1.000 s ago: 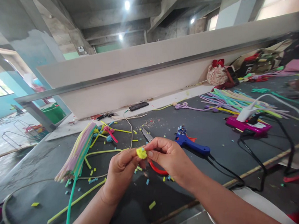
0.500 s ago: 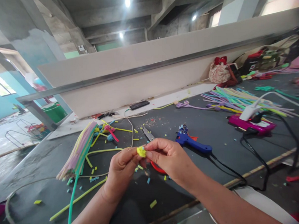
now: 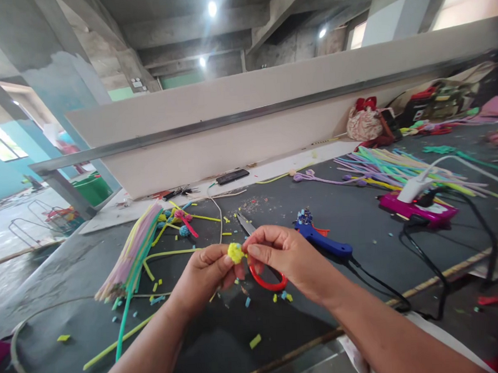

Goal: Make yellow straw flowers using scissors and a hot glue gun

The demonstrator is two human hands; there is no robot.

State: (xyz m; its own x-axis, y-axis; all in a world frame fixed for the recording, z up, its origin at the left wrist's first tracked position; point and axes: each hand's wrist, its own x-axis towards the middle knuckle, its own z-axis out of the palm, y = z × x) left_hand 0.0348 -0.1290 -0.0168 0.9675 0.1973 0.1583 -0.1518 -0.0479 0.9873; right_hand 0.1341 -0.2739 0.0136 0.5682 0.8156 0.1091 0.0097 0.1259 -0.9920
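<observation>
- Dark table (image 3: 359,225)
- Red-handled scissors (image 3: 261,264) near its middle
- Blue glue gun (image 3: 322,241) right of scissors
- Pipe cleaner bundle (image 3: 131,251) left of scissors

yellow fuzzy ball (image 3: 236,252) | small, rounded, tufted chenille | pinched between fingertips of both hands, raised off the dark table | scissors lie just beyond and below the grip
</observation>
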